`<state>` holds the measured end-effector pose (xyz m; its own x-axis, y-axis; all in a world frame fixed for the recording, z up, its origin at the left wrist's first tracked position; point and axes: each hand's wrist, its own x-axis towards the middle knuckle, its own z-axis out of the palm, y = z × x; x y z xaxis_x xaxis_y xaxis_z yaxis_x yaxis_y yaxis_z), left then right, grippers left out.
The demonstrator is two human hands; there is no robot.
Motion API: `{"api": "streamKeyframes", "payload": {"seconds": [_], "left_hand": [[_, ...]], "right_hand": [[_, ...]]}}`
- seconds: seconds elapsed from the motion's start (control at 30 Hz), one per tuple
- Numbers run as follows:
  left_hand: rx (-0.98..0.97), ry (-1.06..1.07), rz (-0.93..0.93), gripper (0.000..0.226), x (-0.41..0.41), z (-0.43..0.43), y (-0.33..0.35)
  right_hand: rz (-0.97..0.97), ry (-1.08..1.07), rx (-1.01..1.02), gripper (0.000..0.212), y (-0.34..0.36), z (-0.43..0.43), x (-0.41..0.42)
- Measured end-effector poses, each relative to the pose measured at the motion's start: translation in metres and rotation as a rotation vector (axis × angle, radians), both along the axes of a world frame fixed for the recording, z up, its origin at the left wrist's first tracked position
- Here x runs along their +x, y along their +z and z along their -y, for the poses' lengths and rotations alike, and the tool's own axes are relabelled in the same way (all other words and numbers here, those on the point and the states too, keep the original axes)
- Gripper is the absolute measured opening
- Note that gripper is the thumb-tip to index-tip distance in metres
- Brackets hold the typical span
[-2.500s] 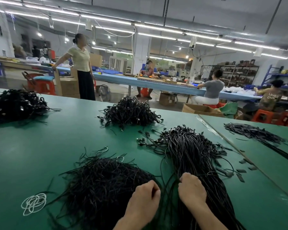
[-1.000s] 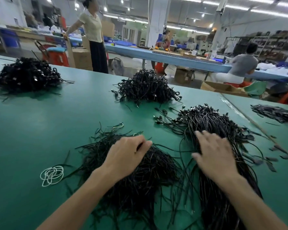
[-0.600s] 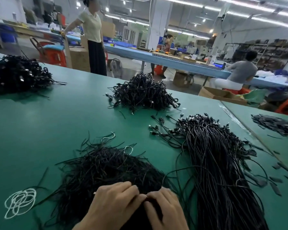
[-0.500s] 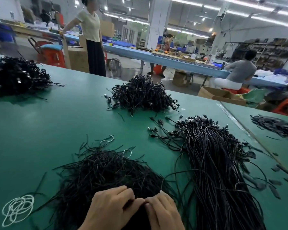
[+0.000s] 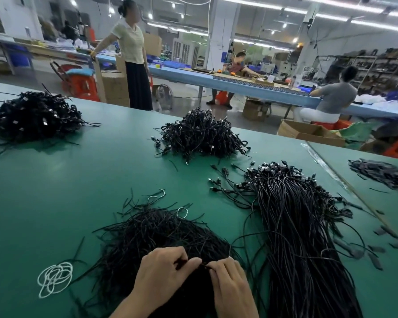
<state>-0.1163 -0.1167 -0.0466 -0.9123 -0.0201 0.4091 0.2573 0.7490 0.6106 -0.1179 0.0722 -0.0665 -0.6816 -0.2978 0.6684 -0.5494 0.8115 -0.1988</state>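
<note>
Left hand (image 5: 163,269): grip pinched on a black strand (image 5: 204,266), fingers curled.
Right hand (image 5: 230,288): grip clamped on the same strand, fingertips meeting the left's.
Strand's place: near centre of the green bench (image 5: 55,191), at the near edge of the tie heap (image 5: 156,232).
Right of heap: long cable bundle (image 5: 296,226), just beside.
Near left: white wire coil (image 5: 54,278).
Far centre: coiled cable pile (image 5: 202,134).
</note>
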Motion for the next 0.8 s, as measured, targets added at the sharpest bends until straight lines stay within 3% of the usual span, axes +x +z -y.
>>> {"api": "streamKeyframes", "payload": {"seconds": [0.23, 0.47, 0.57, 0.67, 0.8], "left_hand": [[0.026, 0.024, -0.023, 0.059, 0.005, 0.002, -0.002], [-0.032, 0.039, 0.076, 0.056, 0.003, 0.0, 0.003], [-0.018, 0.046, 0.144, 0.057, 0.002, -0.001, 0.009], [0.024, 0.009, 0.248, 0.049, -0.003, 0.001, 0.018], [0.01, -0.022, 0.27, 0.045, -0.009, 0.007, 0.037]], "right_hand": [[0.033, -0.064, 0.062, 0.028, -0.002, 0.002, 0.01], [0.142, -0.046, 0.086, 0.028, 0.006, 0.001, 0.016], [0.217, -0.065, 0.011, 0.029, 0.01, 0.001, 0.017], [0.281, -0.091, -0.044, 0.013, 0.012, 0.001, 0.015], [0.296, -0.051, -0.063, 0.018, 0.028, -0.004, 0.007]]}}
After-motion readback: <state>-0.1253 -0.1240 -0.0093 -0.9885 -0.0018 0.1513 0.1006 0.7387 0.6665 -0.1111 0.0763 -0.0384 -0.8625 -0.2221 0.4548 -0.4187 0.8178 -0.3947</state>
